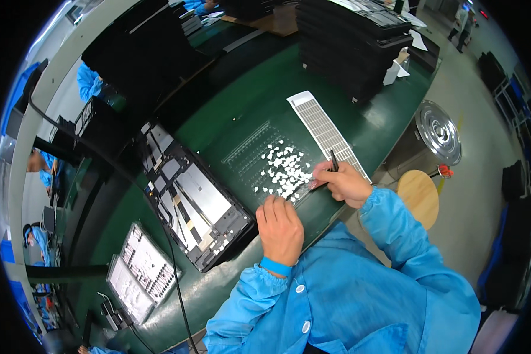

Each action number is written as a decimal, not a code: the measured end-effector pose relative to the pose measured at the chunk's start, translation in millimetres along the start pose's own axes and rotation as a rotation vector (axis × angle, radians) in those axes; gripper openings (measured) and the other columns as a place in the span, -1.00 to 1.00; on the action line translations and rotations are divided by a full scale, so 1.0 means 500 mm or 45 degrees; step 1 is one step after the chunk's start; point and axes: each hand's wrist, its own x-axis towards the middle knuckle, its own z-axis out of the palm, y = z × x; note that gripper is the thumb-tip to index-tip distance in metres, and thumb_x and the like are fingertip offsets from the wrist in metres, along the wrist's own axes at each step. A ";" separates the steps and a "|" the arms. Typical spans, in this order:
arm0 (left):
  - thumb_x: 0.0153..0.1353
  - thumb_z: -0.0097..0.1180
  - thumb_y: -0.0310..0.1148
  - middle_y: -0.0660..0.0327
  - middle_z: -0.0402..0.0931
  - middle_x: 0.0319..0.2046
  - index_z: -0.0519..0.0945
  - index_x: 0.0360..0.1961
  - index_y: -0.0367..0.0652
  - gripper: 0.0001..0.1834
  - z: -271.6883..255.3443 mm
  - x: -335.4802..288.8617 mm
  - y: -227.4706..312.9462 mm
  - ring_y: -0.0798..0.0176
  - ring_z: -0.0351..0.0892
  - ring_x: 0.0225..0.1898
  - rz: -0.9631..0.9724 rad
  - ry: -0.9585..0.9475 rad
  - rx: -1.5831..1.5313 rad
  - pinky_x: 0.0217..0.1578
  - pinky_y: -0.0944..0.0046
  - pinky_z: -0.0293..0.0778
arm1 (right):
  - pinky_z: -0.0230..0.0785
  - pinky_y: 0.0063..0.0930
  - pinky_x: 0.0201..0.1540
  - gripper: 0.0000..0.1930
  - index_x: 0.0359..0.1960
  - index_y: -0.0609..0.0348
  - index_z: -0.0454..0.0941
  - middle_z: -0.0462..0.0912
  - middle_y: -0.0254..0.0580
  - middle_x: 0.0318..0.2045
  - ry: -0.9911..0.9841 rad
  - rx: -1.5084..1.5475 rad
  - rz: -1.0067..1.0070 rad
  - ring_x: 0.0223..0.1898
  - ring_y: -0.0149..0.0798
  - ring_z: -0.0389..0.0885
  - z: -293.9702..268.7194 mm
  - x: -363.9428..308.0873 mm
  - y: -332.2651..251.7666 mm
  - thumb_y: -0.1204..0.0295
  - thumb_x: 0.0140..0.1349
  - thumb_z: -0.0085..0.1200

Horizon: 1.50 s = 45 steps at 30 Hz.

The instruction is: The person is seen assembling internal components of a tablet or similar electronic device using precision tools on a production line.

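Note:
My right hand (349, 184) is closed around a dark, pen-like tool (334, 160) whose upper end sticks up past the fingers. Its fingertips are at the right edge of a heap of small white pieces (284, 171). These pieces lie scattered on a clear plastic sheet (245, 154) with rows of faint marks. My left hand (281, 230) rests back up at the near edge of the sheet, fingers side by side and slightly bent, just below the white pieces. Nothing shows in it, though its palm is hidden.
An opened flat electronic device (190, 194) lies left of the sheet. Beyond my right hand is a white label strip with a grid (327, 130). A clear case of small dark-tipped parts (144, 268), a hanging black cable (170, 248), black tray stacks (351, 50) and a round stool (419, 199) surround me.

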 end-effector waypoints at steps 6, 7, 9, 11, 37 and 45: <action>0.03 0.13 -0.58 0.00 0.51 -0.11 0.57 -0.19 -0.34 -0.74 0.008 -0.007 -0.005 -0.08 0.48 0.10 -0.003 0.015 -0.034 0.08 -0.01 0.35 | -0.07 -0.64 -0.65 -0.87 -0.09 0.11 0.49 0.73 -0.18 -0.29 -0.009 0.368 0.074 -0.68 -0.66 0.14 0.009 -0.005 0.021 0.40 0.41 0.07; 0.10 0.11 -0.55 -0.02 0.51 -0.08 0.56 -0.16 -0.35 -0.76 0.002 -0.005 -0.006 -0.10 0.47 0.14 0.015 -0.007 -0.032 0.08 -0.03 0.37 | -0.08 -0.65 -0.64 -0.90 -0.11 0.09 0.52 0.72 -0.22 -0.31 -0.002 0.382 0.055 -0.68 -0.67 0.14 0.009 -0.007 0.021 0.42 0.41 0.06; 0.18 0.09 -0.52 -0.03 0.51 -0.05 0.56 -0.13 -0.36 -0.77 -0.011 -0.003 -0.004 -0.12 0.45 0.17 0.042 -0.030 -0.026 0.09 -0.06 0.38 | -0.08 -0.65 -0.64 -0.90 -0.11 0.09 0.51 0.72 -0.21 -0.29 -0.010 0.360 0.016 -0.68 -0.67 0.14 0.003 -0.010 0.023 0.42 0.41 0.06; 0.20 0.16 -0.51 -0.09 0.51 0.02 0.57 -0.08 -0.34 -0.74 -0.021 0.005 0.005 -0.16 0.46 0.20 0.049 0.040 -0.108 0.10 -0.09 0.38 | -0.09 -0.65 -0.64 -0.89 -0.10 0.09 0.50 0.73 -0.19 -0.28 -0.005 0.339 -0.028 -0.68 -0.68 0.14 -0.007 -0.016 0.017 0.42 0.41 0.06; 0.26 0.14 -0.55 -0.13 0.55 0.06 0.57 -0.08 -0.37 -0.78 0.002 0.129 0.069 -0.20 0.51 0.17 0.080 0.067 -0.273 0.10 -0.08 0.38 | -0.05 -0.74 -0.70 -0.79 -0.03 0.14 0.45 0.71 -0.19 -0.32 0.648 0.478 -0.499 -0.71 -0.70 0.15 -0.533 -0.258 -0.005 0.37 0.39 0.09; 0.23 0.16 -0.56 -0.13 0.56 0.03 0.57 -0.10 -0.36 -0.78 0.011 0.100 0.045 -0.21 0.53 0.13 -0.051 0.007 -0.196 0.08 -0.08 0.39 | -0.10 -0.76 -0.69 -0.77 -0.05 0.17 0.47 0.72 -0.18 -0.25 0.838 0.384 -0.534 -0.71 -0.72 0.07 -0.755 -0.138 -0.119 0.32 0.38 0.11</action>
